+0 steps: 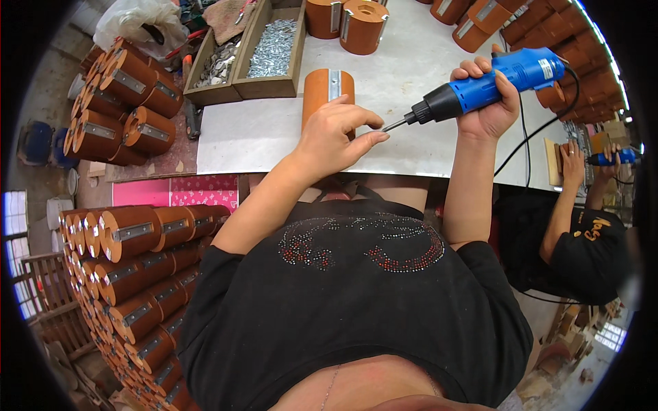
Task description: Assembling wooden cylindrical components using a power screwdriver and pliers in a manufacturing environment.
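My right hand (pixel 488 103) is wrapped around a blue electric screwdriver (pixel 524 68) with a black nose, held above the table at the right. Its thin metal bit (pixel 395 125) points left, toward my other hand. The thumb and forefinger of my left hand (pixel 337 133) pinch together at the bit's tip; whatever small thing is between them is too small to make out. Behind that hand, and partly hidden by it, an orange-brown cylinder (pixel 317 92) rests on the white tabletop (pixel 233 137). A metal strip (pixel 335 83) runs along the cylinder's side.
Wooden trays hold silvery screws (pixel 274 48) and flat metal pieces (pixel 221 65). Finished-looking cylinders (pixel 363 27) stand farther back, with stacks (pixel 127 233) at left. The screwdriver's black cable (pixel 541 140) hangs at right, near a co-worker's arm (pixel 565 198) and another blue screwdriver (pixel 606 159).
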`<state>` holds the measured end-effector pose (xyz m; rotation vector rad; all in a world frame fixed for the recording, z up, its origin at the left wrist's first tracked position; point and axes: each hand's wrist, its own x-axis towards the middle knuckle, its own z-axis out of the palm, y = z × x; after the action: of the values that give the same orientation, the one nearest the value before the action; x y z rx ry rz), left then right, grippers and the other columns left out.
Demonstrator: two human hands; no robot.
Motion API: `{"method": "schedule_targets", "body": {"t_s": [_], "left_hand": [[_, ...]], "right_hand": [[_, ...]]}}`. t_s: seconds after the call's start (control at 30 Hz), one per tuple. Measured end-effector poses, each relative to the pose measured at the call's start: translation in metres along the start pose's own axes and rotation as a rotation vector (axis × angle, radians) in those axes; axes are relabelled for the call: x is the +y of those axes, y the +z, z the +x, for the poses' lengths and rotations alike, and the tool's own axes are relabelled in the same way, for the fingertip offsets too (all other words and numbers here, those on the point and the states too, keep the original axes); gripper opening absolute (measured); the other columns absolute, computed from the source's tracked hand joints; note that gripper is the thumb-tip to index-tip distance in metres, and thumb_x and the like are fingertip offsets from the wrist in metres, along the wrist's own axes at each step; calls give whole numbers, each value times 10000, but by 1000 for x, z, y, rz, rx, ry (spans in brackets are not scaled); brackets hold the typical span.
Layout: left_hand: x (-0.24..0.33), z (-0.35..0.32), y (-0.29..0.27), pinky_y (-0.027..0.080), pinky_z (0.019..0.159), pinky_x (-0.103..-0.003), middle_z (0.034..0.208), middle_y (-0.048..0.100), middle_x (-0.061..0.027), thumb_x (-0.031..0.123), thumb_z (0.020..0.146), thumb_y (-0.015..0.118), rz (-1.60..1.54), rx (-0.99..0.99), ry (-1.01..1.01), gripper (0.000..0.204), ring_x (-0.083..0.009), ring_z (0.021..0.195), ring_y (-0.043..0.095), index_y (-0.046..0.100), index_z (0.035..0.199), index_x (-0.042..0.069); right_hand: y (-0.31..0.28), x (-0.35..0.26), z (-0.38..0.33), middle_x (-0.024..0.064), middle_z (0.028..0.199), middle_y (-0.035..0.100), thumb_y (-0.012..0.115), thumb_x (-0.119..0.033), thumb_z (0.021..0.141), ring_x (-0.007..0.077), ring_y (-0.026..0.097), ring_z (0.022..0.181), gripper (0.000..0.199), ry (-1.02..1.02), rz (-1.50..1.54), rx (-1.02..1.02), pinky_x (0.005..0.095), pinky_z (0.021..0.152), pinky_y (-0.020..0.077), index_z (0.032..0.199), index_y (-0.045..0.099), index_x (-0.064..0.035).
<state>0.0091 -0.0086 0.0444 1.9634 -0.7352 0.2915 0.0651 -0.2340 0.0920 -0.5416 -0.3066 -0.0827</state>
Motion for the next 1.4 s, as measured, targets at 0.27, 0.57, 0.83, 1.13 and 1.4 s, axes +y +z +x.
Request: {"method": "schedule_targets", "body": {"t_s": [0.27, 0.57, 0.83, 1.13, 1.4], "left_hand": [[-6, -2, 0, 414, 918, -424, 654, 570, -54, 64, 780, 655, -17, 38, 56, 90, -213, 620, 541, 593, 729, 22], [-21, -18, -9, 403, 606, -287, 664, 551, -49, 31, 788, 622, -391, 293, -145, 97, -166, 617, 501, 563, 715, 5], [-27, -32, -19, 400, 873, -404, 1001, 585, -104, 174, 617, 779, 224, 303, 25, 302, -310, 994, 496, 629, 845, 45], [-20, -26, -20, 400, 870, -400, 989, 588, -106, 144, 627, 763, 277, 301, 82, 298, -304, 994, 503, 626, 868, 34], [25, -22, -14, 472, 716, -262, 984, 626, -103, 146, 793, 687, -119, 164, -10, 260, -157, 844, 593, 609, 978, -20]], "right_hand": [[4, 9, -3, 88, 813, 527, 606, -49, 671, 190, 531, 770, 549, -65, -24, -46, 365, 771, 458, 1192, 434, -18], [-2, 2, 3, 88, 787, 567, 603, -39, 675, 205, 559, 748, 491, -122, -12, 129, 382, 768, 463, 1142, 454, -55], [-12, -4, -1, 94, 793, 558, 602, -34, 676, 214, 550, 745, 461, -124, 44, 159, 385, 759, 463, 1119, 475, -41], [-10, -3, -1, 93, 785, 548, 598, -28, 673, 212, 545, 739, 448, -88, 109, 154, 381, 749, 469, 1107, 484, -34], [0, 2, -10, 84, 785, 547, 602, -59, 678, 196, 543, 737, 482, -50, 116, 99, 369, 746, 471, 1141, 471, -35]]}}
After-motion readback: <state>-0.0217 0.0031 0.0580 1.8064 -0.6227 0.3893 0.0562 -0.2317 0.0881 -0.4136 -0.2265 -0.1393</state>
